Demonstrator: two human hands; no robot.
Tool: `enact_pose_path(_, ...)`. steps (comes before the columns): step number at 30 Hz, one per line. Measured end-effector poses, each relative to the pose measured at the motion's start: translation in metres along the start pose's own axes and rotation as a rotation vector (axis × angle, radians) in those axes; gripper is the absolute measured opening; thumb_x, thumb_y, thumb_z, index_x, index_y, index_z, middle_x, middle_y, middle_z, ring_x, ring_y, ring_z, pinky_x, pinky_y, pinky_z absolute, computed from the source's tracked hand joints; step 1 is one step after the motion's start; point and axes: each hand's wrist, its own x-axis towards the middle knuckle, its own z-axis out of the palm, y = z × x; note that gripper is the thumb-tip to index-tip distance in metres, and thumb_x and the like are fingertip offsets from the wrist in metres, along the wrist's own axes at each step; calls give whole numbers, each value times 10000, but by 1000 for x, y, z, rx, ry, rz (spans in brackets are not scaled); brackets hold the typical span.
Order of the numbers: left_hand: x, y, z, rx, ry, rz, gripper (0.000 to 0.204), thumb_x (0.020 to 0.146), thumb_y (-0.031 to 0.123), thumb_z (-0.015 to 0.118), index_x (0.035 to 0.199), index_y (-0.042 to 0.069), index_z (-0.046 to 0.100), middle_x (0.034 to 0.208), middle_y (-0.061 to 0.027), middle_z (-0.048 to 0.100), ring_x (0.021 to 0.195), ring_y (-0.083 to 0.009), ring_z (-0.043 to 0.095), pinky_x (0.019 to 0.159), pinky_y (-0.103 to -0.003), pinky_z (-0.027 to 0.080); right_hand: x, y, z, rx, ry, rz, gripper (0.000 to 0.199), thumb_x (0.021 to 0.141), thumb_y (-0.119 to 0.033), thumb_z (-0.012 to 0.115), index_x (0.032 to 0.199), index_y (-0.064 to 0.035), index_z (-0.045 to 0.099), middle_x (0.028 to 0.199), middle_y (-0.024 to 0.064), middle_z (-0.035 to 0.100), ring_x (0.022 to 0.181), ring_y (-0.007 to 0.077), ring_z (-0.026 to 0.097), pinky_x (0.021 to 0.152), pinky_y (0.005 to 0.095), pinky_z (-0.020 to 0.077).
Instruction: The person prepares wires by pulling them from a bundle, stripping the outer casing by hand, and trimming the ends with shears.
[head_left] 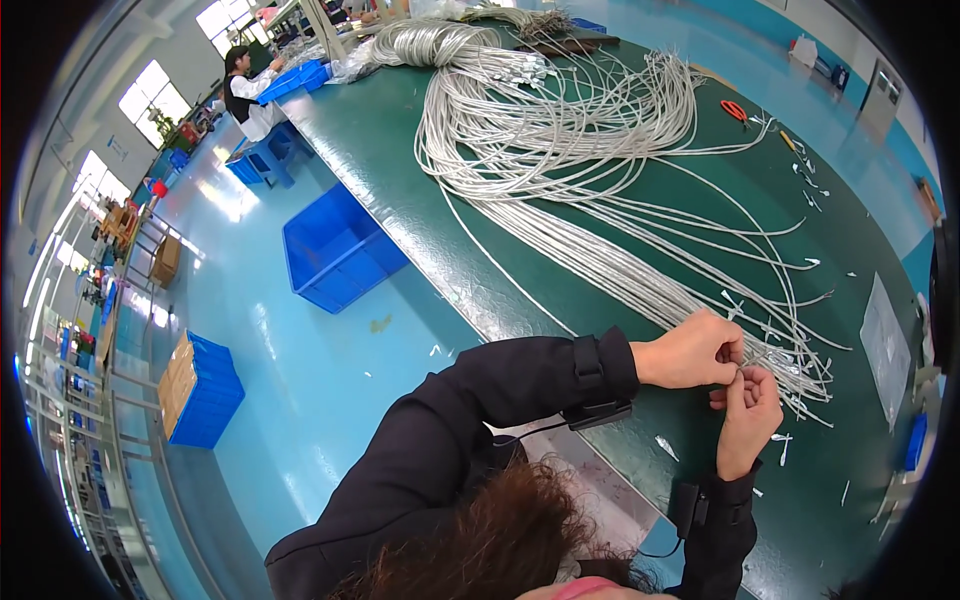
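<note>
A large bundle of silvery-white cables (560, 120) lies along the green worktable (380, 150), its loose ends fanned out at the near right. Over those ends my left hand (690, 350) is closed in a pinch, thumb against fingertips. My right hand (748, 415) pinches just beside it, and the fingertips of both nearly meet. Between them seems to be the thin end of one cable, mostly covered by the fingers. Small white tags (733, 304) hang on several cable ends around my hands.
Red-handled scissors (735, 110) and white scraps (808, 185) lie along the table's right side, near a clear plastic bag (885, 350). Left of the table, a blue bin (340, 250) and a blue box (210, 390) stand on the floor. Another person (250, 95) sits at the far left.
</note>
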Motion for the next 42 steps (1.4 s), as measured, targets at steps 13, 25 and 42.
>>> enact_pose_path(13, 2, -3, 6, -117, 49, -93, 150, 707, 76, 664, 793, -33, 611, 673, -82, 615, 639, -107, 585, 599, -245, 481, -4, -1, -6, 93, 21, 65, 100, 900, -63, 570, 926, 21, 521, 707, 54, 587, 542, 92, 569, 473, 198, 442)
enact_pose_path(25, 4, -10, -3, -364, -80, -364, 72, 798, 29, 622, 845, -24, 606, 765, -22, 613, 681, -67, 569, 628, -209, 466, 0, -5, -3, 96, 5, 101, 105, 885, -31, 561, 952, 45, 535, 740, 80, 610, 572, 117, 603, 494, 216, 480)
enact_pose_path(42, 2, -3, -13, -348, -20, -391, 93, 806, 68, 614, 830, -21, 612, 757, -27, 618, 671, -87, 574, 629, -226, 474, 6, -5, 5, 229, -41, 105, 131, 894, -54, 562, 964, 49, 521, 728, 87, 604, 568, 119, 596, 500, 219, 474)
